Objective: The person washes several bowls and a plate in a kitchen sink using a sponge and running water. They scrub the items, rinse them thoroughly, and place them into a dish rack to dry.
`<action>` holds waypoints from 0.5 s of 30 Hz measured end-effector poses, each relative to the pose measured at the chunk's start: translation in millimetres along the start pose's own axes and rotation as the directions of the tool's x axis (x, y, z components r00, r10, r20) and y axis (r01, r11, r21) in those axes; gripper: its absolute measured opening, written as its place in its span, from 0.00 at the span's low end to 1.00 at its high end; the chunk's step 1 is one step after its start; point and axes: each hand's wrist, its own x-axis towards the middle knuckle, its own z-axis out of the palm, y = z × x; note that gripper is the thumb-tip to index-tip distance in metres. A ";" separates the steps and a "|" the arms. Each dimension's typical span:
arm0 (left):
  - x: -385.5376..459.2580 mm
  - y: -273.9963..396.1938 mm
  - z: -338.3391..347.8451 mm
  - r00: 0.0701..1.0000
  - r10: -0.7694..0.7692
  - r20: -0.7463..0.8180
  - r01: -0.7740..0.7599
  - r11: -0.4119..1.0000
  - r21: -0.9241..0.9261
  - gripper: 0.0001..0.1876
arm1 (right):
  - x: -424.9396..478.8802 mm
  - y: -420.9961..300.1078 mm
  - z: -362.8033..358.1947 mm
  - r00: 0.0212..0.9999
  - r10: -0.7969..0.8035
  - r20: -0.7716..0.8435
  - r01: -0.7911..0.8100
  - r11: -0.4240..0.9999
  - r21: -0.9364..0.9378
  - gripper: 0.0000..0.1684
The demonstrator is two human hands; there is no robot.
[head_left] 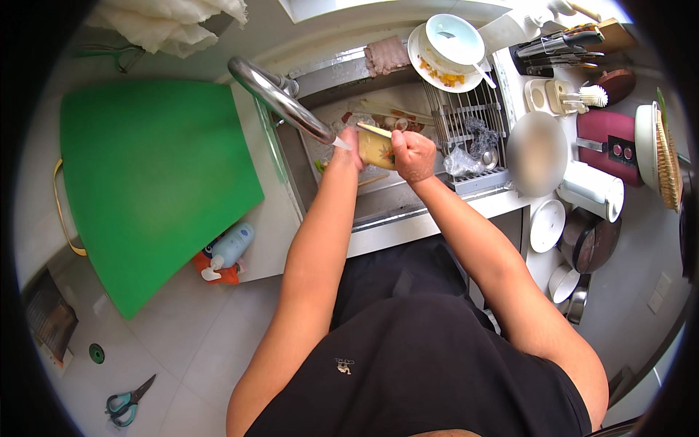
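Observation:
Over the sink (382,205), my right hand (416,155) is closed around the right side of a yellow vessel (375,148) with a flower pattern, its pale rim turned up. My left hand (352,147) is against the vessel's left side, its fingers largely hidden. Water runs from the curved metal faucet (284,104) onto my left hand. Food scraps (401,123) and long thin sticks lie in the sink below and beyond my hands.
A metal rack (469,109) across the sink's right side bears stacked bowls (456,41) and crumpled clear plastic (464,163). Left of the faucet lies a green board (158,180). A knife block (527,57) and a white canister (592,188) stand right. Scissors (126,404) lie lower left.

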 end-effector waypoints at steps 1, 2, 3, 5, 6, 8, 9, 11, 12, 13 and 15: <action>-0.7 -3.5 3.6 0.997 -0.050 -0.055 0.047 0.998 -0.048 0.26 | 1.4 5.5 0.7 0.995 -0.100 -0.023 0.100 0.995 -0.015 0.24; 3.6 -5.8 -5.0 0.998 -0.050 0.025 0.053 0.989 -0.139 0.30 | 1.9 7.1 3.6 0.979 -0.203 -0.037 0.202 0.979 -0.024 0.23; 7.0 -10.8 -13.2 0.999 -0.036 -0.027 0.033 0.993 -0.113 0.32 | 2.6 8.6 6.3 0.951 -0.305 -0.048 0.303 0.952 -0.031 0.22; -38.8 -22.7 24.9 0.993 -0.046 -0.106 0.042 0.999 -0.034 0.34 | 1.2 21.5 0.0 0.912 -0.402 0.082 0.409 0.907 -0.104 0.18; -54.6 -21.7 26.9 0.995 -0.075 -0.060 0.077 0.996 0.036 0.24 | -1.2 26.4 2.2 0.918 -0.378 0.125 0.389 0.917 -0.088 0.16; -51.0 -33.7 -10.0 0.998 0.026 -0.053 -0.022 0.997 0.073 0.25 | -0.3 33.0 14.6 0.888 -0.355 0.292 0.373 0.928 -0.007 0.12; -50.1 -38.5 -25.0 0.997 0.068 -0.047 -0.064 0.993 0.096 0.28 | -0.7 37.0 21.3 0.845 -0.343 0.409 0.358 0.933 0.043 0.12; -85.0 -30.4 -15.6 0.987 0.107 -0.123 -0.067 0.953 0.296 0.32 | -4.0 30.7 31.4 0.703 -0.120 0.701 0.209 0.977 -0.043 0.36; -102.0 -25.2 -11.0 0.978 0.135 -0.158 -0.063 0.918 0.392 0.34 | -4.6 26.1 37.7 0.672 -0.153 0.724 0.330 0.938 -0.108 0.39; -111.6 -22.9 -13.8 0.980 0.123 -0.156 -0.053 0.918 0.392 0.35 | -4.8 22.1 45.1 0.636 -0.182 0.750 0.446 0.879 -0.166 0.42; -120.9 -12.4 -21.2 0.984 0.101 -0.147 -0.036 0.920 0.389 0.37 | 13.1 5.4 51.4 0.523 -0.298 0.799 0.548 0.835 -0.047 0.40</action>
